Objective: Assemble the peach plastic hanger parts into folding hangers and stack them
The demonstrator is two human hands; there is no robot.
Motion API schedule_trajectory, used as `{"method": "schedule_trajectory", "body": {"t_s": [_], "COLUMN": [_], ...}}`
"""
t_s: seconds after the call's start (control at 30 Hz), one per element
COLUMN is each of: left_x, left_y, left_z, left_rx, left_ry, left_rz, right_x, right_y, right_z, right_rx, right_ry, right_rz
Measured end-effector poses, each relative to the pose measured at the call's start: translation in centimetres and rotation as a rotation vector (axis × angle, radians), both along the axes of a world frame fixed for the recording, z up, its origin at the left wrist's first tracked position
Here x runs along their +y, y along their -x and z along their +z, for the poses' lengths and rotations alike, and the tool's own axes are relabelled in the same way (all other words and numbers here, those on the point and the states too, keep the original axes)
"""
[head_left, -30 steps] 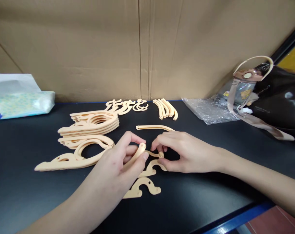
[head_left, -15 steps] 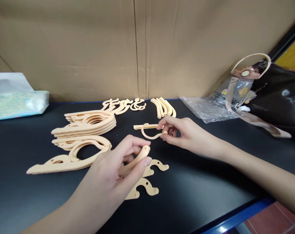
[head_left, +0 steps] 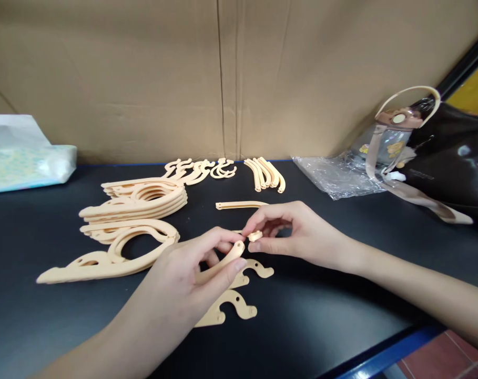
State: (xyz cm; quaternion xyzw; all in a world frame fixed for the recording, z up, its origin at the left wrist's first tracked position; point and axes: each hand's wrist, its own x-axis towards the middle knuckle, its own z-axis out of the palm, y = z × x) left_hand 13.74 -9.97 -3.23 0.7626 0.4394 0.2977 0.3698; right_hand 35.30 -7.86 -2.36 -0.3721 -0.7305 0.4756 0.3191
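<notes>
My left hand (head_left: 171, 295) is closed around a cream plastic hanger arm (head_left: 234, 253), its rounded, holed end poking out past thumb and fingertips. Pinched in my right hand (head_left: 302, 234) is a cream hanger hook (head_left: 255, 236); most of its curve is hidden behind the fingers. The hook's end is close to the arm's end; whether they touch I cannot tell. Two flat, wavy hanger pieces with holes lie under and beside my left hand, the nearer wavy piece (head_left: 244, 308) partly covered. Behind my right hand rests a single slim curved bar (head_left: 234, 205).
Folded hangers (head_left: 104, 270) are piled on the left of the black table (head_left: 341, 316). Loose hooks (head_left: 199, 173) and several curved bars (head_left: 270, 176) lie at the back. A tissue pack (head_left: 29, 168) stands far left; clear plastic (head_left: 333, 173), a bottle (head_left: 392, 139) and a black bag (head_left: 451, 158) sit right.
My right hand has brought the hook left and nearer to me, beside the arm's end, turning it so its curve is mostly hidden. My left hand still holds the arm, barely moved.
</notes>
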Motion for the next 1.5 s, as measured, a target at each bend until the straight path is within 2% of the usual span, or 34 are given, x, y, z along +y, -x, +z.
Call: {"method": "schedule_trajectory", "body": {"t_s": [0.17,0.27,0.37,0.5,0.7,0.9,1.13,1.5], "left_x": [0.2,0.4,0.4,0.2,0.1,-0.1,0.0,0.0], "left_y": [0.0,0.0,0.1,0.2,0.2,0.0,0.0,0.0], "left_z": [-0.3,-0.6,-0.7,-0.6,-0.4,-0.2,-0.4,-1.0], "left_rx": [0.017,0.046,0.068,0.033,0.000,-0.080,-0.055,-0.003], "left_ry": [-0.031,0.000,0.043,0.072,0.028,0.069,0.115,0.091], "left_rz": [0.043,0.047,0.047,0.027,0.021,-0.005,0.000,0.004], "right_x": [0.9,1.1,1.2,1.4,1.4,1.4,1.4,1.3], "right_y": [-0.3,-0.6,-0.7,-0.7,-0.5,-0.5,-0.3,-0.2], "right_z": [-0.1,-0.2,-0.2,-0.4,-0.7,-1.2,-1.4,-1.9], "right_rx": [0.212,0.212,0.209,0.246,0.314,0.273,0.247,0.239], "right_ry": [0.300,0.394,0.440,0.471,0.496,0.501,0.501,0.468], "right_rz": [0.096,0.143,0.134,0.110,0.090,0.098,0.093,0.055]}}
